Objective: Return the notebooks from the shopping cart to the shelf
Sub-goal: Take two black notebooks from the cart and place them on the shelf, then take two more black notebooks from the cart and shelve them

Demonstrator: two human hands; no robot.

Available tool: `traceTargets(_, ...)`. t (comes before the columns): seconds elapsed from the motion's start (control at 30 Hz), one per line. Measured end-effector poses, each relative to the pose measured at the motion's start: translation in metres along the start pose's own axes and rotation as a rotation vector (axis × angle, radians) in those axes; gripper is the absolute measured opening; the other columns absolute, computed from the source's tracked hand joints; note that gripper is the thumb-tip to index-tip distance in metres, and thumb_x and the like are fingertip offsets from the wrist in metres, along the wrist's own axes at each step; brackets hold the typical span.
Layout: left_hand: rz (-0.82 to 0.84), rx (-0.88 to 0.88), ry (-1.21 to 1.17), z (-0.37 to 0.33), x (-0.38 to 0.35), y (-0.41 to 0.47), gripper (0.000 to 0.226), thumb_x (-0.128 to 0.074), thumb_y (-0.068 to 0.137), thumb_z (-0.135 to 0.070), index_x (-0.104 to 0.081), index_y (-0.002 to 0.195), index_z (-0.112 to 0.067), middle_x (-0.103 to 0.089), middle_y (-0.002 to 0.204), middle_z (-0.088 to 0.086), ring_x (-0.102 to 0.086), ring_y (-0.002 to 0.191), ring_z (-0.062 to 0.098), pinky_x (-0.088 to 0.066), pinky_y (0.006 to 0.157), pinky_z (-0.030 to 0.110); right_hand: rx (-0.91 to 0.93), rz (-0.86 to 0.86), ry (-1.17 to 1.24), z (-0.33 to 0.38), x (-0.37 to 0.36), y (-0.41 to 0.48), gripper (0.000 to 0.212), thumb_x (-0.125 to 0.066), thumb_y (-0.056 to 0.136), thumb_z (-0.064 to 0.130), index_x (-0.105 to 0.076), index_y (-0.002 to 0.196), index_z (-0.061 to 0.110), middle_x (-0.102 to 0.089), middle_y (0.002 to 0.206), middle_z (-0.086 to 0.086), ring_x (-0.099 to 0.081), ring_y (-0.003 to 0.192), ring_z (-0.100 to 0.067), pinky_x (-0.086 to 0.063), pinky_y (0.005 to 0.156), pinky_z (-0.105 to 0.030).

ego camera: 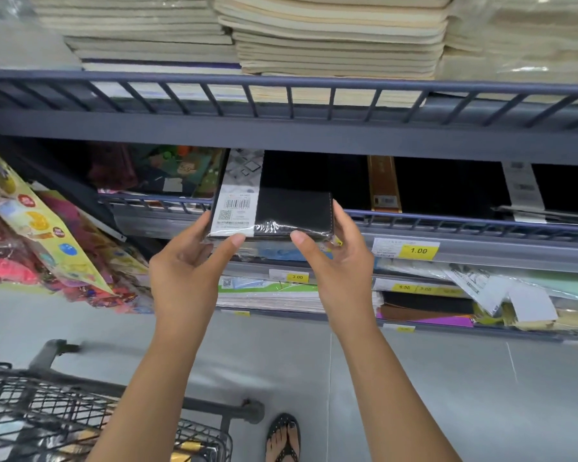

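A black shrink-wrapped notebook (291, 211) with a white barcode band on its left side is held level at the front rail of the middle shelf (447, 223). My left hand (187, 271) grips its left near corner, thumb under the front edge. My right hand (337, 261) grips its right end, fingers along the side. More black notebooks lie dark on that shelf behind it. The shopping cart (47, 415), black wire, is at the lower left with shiny items inside, partly hidden by my left arm.
The upper shelf (281, 85) holds tall stacks of cream notebooks. Lower shelves carry yellow price tags (418, 251) and coloured paper packs. Colourful sticker packs (40, 235) hang at the left. My sandalled foot (282, 438) stands on the grey floor.
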State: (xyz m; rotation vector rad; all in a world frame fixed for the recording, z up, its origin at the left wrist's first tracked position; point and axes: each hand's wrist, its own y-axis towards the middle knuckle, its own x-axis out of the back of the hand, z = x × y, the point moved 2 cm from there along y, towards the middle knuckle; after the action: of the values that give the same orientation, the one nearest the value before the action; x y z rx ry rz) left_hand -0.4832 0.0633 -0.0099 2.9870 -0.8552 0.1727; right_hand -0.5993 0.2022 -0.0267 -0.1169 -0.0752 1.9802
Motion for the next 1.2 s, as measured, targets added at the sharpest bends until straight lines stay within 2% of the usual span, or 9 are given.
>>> traceTargets(0.1,-0.054,0.001,0.021,0.002,0.000,0.005,0.058,-0.084,0.070,-0.032,-0.066,0.123,-0.016,-0.074,0.107,-0.009,-0.070,0.101,0.010,-0.055,0.089,0.026,-0.012,-0.004,-0.052,0.004,0.000,0.004,0.068,-0.079,0.075,0.038,-0.047,0.135,0.042,-0.050,0.138,0.023,-0.047,0.119,0.008,-0.041,0.089,-0.010)
traceTargets(0.27,-0.085,0.012,0.071,0.004,-0.001,0.010,0.056,-0.084,0.072,-0.029,-0.066,0.123,-0.015,-0.075,0.106,-0.008,-0.071,0.097,0.010,-0.055,0.090,0.035,-0.037,-0.032,-0.108,0.011,-0.003,0.006,0.069,-0.079,0.075,0.036,-0.047,0.137,0.036,-0.049,0.134,0.021,-0.044,0.123,0.005,-0.039,0.094,-0.014)
traceTargets(0.43,-0.088,0.051,0.162,-0.003,-0.001,0.002,0.064,-0.079,0.076,-0.035,-0.058,0.133,-0.014,-0.068,0.122,-0.002,-0.062,0.115,0.008,-0.050,0.100,0.037,-0.092,-0.029,-0.163,0.018,-0.003,-0.005,0.074,-0.077,0.078,0.034,-0.041,0.142,0.028,-0.046,0.137,0.018,-0.045,0.114,0.011,-0.037,0.091,-0.010)
traceTargets(0.53,-0.087,0.043,0.376,-0.012,0.004,-0.017,0.071,-0.070,0.083,-0.046,-0.048,0.141,-0.013,-0.065,0.122,0.000,-0.057,0.118,0.008,-0.046,0.100,0.034,-0.092,-0.112,-0.307,0.020,0.004,-0.028,0.067,-0.073,0.081,0.034,-0.044,0.139,0.018,-0.048,0.137,0.003,-0.045,0.128,-0.012,-0.039,0.106,-0.030)
traceTargets(0.6,-0.032,0.058,0.614,-0.016,0.007,-0.036,0.073,-0.065,0.086,-0.049,-0.044,0.142,-0.008,-0.062,0.124,0.008,-0.054,0.120,0.021,-0.044,0.096,0.037,-0.006,-0.144,-0.595,0.023,0.014,-0.050,0.059,-0.069,0.085,0.037,-0.049,0.134,0.011,-0.053,0.130,-0.007,-0.044,0.125,-0.026,-0.037,0.105,-0.038)
traceTargets(0.67,0.107,0.086,0.863,-0.022,0.009,-0.060,0.074,-0.060,0.087,-0.052,-0.039,0.143,-0.009,-0.050,0.141,0.016,-0.044,0.129,0.035,-0.039,0.102,0.045,0.052,-0.093,-0.892,0.027,0.025,-0.075,0.061,-0.062,0.088,0.043,-0.047,0.135,0.008,-0.054,0.129,-0.012,-0.043,0.122,-0.032,-0.036,0.100,-0.042)
traceTargets(0.87,0.325,-0.097,1.312,-0.054,0.022,-0.145,0.079,-0.044,0.086,-0.068,-0.025,0.149,-0.024,-0.027,0.156,0.015,-0.018,0.143,0.039,-0.017,0.113,0.052,0.158,0.172,-1.372,0.052,0.053,-0.161,0.069,-0.048,0.090,0.054,-0.034,0.143,0.013,-0.044,0.139,-0.014,-0.037,0.127,-0.034,-0.036,0.100,-0.046)
traceTargets(1.03,0.438,-0.194,1.395,-0.087,0.055,-0.216,0.080,-0.036,0.087,-0.068,-0.021,0.151,-0.023,-0.019,0.160,0.016,-0.012,0.146,0.040,-0.010,0.116,0.055,0.149,0.275,-1.437,0.085,0.060,-0.245,0.067,-0.047,0.089,0.052,-0.030,0.143,0.015,-0.040,0.141,-0.013,-0.034,0.126,-0.033,-0.034,0.098,-0.045)
traceTargets(1.2,0.443,-0.237,1.412,-0.108,0.122,-0.258,0.071,-0.042,0.086,-0.064,-0.041,0.142,-0.020,-0.043,0.146,0.015,-0.028,0.140,0.037,-0.020,0.113,0.050,0.156,0.331,-1.435,0.113,0.018,-0.309,0.068,-0.045,0.090,0.051,-0.028,0.144,0.013,-0.041,0.137,-0.015,-0.035,0.125,-0.033,-0.031,0.099,-0.044)
